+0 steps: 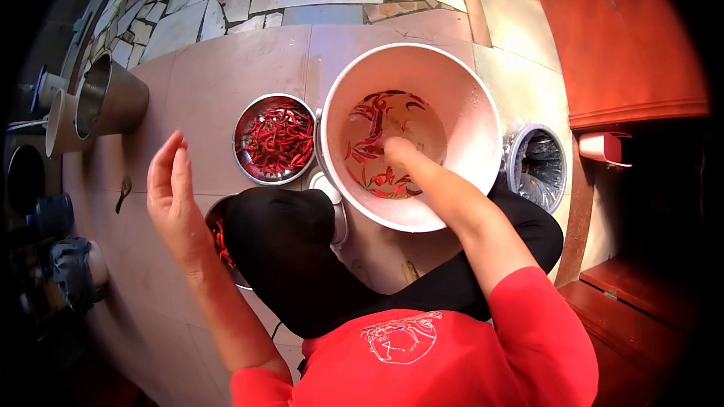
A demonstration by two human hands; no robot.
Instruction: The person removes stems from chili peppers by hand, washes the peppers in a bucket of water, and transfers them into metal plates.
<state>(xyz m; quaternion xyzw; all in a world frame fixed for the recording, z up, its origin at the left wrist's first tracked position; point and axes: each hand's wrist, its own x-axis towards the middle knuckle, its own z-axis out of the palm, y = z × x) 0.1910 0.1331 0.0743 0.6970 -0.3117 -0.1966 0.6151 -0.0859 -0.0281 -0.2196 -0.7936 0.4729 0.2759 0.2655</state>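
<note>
Between my knees stands a large white bucket (471, 94) with water and several red chili peppers (371, 124) floating in it. My right hand (401, 152) reaches down into this water; its fingers are hidden, so any hold on a pepper does not show. To the left of the bucket, my left hand (175, 200) is raised with fingers stretched out and nothing in it. Nearest to it are a steel bowl (243, 168) heaped with red chilies (275, 138) and a second bowl (213, 218) of chilies, partly covered by my knee.
A bin (559, 173) lined with a dark bag stands right of the bucket. Two pails (124, 98) are at the far left, above a small brown object (124, 193) on the tiles. Red furniture (626, 38) borders the right side, with a pink container (603, 148) beside it.
</note>
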